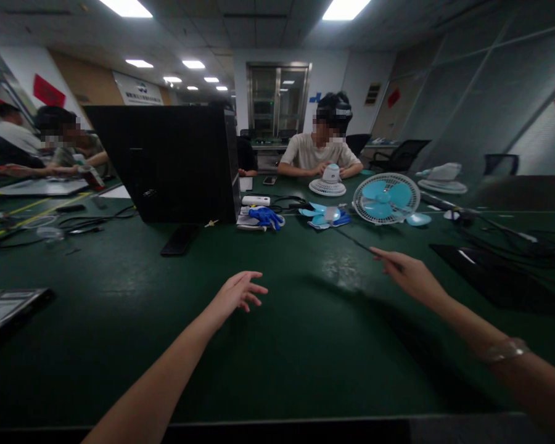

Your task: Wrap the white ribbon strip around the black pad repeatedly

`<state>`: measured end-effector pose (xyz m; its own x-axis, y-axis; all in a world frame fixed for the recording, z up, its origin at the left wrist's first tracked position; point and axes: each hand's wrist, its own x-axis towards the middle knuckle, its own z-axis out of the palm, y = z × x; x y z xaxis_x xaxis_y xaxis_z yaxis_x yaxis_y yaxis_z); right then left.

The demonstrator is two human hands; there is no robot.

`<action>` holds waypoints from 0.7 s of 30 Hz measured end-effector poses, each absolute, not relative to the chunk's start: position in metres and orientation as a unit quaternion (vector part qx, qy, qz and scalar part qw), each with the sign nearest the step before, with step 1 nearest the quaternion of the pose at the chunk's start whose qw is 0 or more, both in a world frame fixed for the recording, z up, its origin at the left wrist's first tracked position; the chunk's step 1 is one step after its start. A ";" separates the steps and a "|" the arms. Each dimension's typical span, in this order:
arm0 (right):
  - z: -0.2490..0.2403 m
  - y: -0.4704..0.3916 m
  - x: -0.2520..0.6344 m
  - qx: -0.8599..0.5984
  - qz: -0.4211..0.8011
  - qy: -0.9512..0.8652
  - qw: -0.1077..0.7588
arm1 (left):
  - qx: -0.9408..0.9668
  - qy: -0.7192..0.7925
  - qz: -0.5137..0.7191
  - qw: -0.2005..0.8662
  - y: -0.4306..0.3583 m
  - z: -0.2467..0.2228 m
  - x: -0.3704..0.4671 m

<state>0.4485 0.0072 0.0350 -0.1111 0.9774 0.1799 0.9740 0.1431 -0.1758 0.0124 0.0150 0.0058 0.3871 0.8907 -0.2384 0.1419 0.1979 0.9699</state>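
Right hand (404, 271) pinching a thin dark rod (357, 242), left hand (240, 291) empty, loosely open, wall banner (137, 90) lettering illegible

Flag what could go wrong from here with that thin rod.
The right hand pinches the thin dark rod near one end, so it may swing or slip. Its far end points towards the loose blue fan blades and could scratch or nudge them. The left hand isn't steadying it.
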 end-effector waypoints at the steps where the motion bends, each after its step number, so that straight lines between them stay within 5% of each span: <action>1: 0.036 0.000 0.427 -0.633 0.014 -0.761 0.140 | 0.520 0.442 0.301 0.666 0.013 0.007 0.014; 6: 0.037 -0.046 0.342 -0.483 0.047 -0.867 0.116 | 0.432 0.337 0.228 0.805 0.005 0.012 0.014; 21: 0.040 -0.041 0.361 -0.460 0.116 -0.879 0.047 | 0.624 0.425 0.229 0.614 0.012 0.000 0.013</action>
